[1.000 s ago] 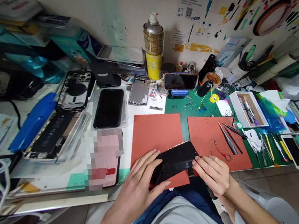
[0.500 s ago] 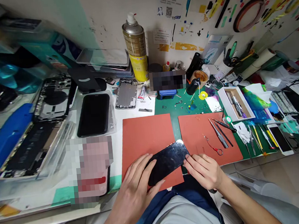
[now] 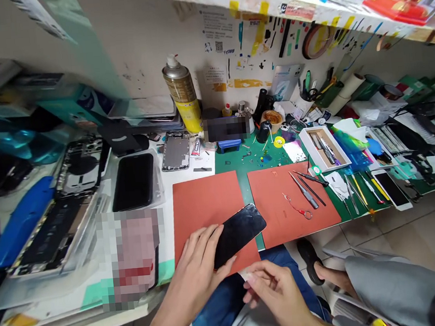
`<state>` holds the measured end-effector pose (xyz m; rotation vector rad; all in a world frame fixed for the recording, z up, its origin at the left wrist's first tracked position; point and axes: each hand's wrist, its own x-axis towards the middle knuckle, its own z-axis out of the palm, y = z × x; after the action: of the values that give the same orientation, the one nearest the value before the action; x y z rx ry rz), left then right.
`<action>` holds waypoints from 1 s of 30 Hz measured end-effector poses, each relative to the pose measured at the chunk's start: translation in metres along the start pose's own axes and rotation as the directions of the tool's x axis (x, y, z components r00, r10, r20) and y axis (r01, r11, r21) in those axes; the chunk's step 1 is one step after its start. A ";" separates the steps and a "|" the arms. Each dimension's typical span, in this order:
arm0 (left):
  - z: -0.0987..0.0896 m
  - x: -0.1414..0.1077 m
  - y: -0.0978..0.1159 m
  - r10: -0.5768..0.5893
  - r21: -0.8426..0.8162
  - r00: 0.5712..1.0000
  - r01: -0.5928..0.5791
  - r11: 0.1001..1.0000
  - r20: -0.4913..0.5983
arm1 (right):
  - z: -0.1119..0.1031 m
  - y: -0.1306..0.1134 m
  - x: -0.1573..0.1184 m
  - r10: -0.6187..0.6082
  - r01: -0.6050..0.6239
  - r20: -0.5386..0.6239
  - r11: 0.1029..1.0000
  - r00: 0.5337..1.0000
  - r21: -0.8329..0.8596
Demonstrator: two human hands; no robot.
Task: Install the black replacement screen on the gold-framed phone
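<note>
A smartphone (image 3: 241,232) with a dark, smudged glass face lies at a slant over the left red-brown mat (image 3: 201,200). My left hand (image 3: 195,261) grips its near left end, fingers along the far edge and thumb along the near one. My right hand (image 3: 276,289) is apart from the phone, in front of the table edge above my lap. Its thumb and fingertips are pinched together; a small pale spot shows at the tips, too small to name. On the right red-brown mat (image 3: 269,227) rest a grey pen-like tool (image 3: 306,191) and a red-handled wire tool (image 3: 301,213).
To the left lie an opened phone (image 3: 52,233), a black phone (image 3: 133,180) and a blurred-out pinkish item (image 3: 136,256). A spray can (image 3: 183,92) stands at the back. Tweezers and screwdrivers (image 3: 372,187) lie right. Another person's leg (image 3: 337,277) is beside me.
My right hand has let go of the phone's right end and drawn back toward my lap. My left hand keeps its hold. The camera view has tilted up, showing the shelf.
</note>
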<state>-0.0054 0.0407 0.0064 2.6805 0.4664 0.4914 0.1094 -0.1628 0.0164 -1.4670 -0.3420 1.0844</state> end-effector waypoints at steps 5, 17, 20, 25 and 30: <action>0.001 0.004 0.023 -0.011 0.098 0.999 0.014 0.995 -0.033 | 0.021 -0.021 0.009 0.169 -0.148 -0.023 0.914 0.985 0.378; 0.011 -0.046 0.085 -0.574 -0.533 0.817 0.509 0.676 0.053 | 0.014 -0.042 0.008 0.172 -0.126 -0.027 0.810 0.985 0.572; 0.005 -0.038 0.088 -0.695 -0.916 0.643 0.396 -0.059 0.323 | 0.002 -0.045 -0.005 0.262 -0.226 -0.004 0.839 0.965 0.495; 0.000 -0.009 0.114 -0.390 -0.611 0.608 0.205 -0.764 0.692 | 0.001 -0.051 -0.016 0.197 -0.226 0.121 0.925 0.973 0.307; 0.007 -0.007 0.122 -0.393 -0.544 0.619 0.067 -0.836 0.680 | 0.003 -0.056 -0.017 0.077 -0.097 0.182 0.990 0.980 0.105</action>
<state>0.0215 -0.0709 0.0494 0.0191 0.6529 0.4098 0.1192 -0.1604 0.0745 -1.2982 -0.3385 1.2887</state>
